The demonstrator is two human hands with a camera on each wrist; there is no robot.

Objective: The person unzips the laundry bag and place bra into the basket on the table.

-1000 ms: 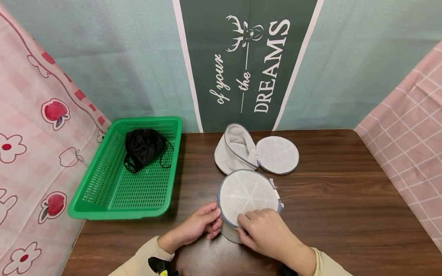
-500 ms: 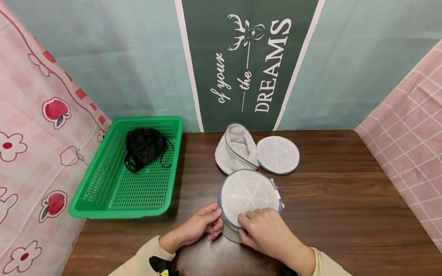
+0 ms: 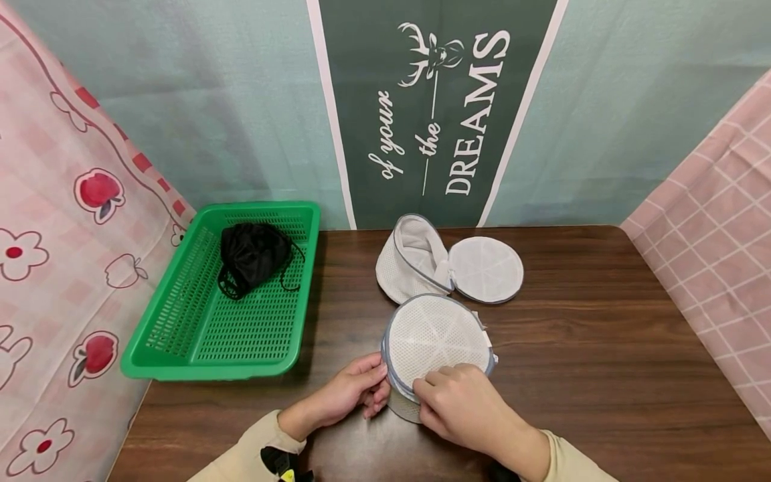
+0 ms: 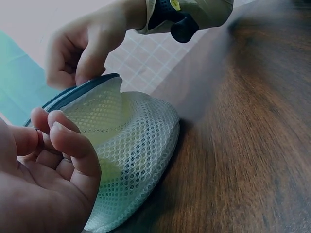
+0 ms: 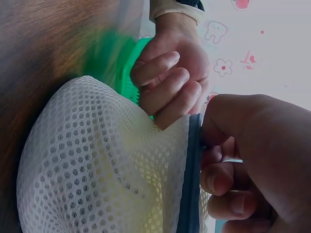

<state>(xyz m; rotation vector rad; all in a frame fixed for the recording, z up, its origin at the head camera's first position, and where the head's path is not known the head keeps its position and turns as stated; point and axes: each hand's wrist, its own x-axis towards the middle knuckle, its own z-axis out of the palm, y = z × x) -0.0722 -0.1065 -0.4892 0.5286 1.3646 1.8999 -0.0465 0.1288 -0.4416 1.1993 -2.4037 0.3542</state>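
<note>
A round white mesh laundry bag with a blue-grey zipped edge stands at the table's front middle, its lid on top. My left hand pinches the rim at its left side, thumb above. At the front edge, my right hand pinches the lid's rim with curled fingers. The right wrist view shows the zipper running beside these fingers. Below the rim the mesh side sags inward. Right behind stands a second mesh laundry bag, tilted and unzipped, its round lid folded out flat to the right.
A green plastic basket stands at the left with a black drawstring pouch in it. The brown wooden table extends to the right. Printed cloths hang at the back and on both sides.
The front bag's lid has shifted slightly right, and more of the rim beneath shows at its left and front. Both hands keep their hold, almost unmoved. The rear bag and basket stay put.
</note>
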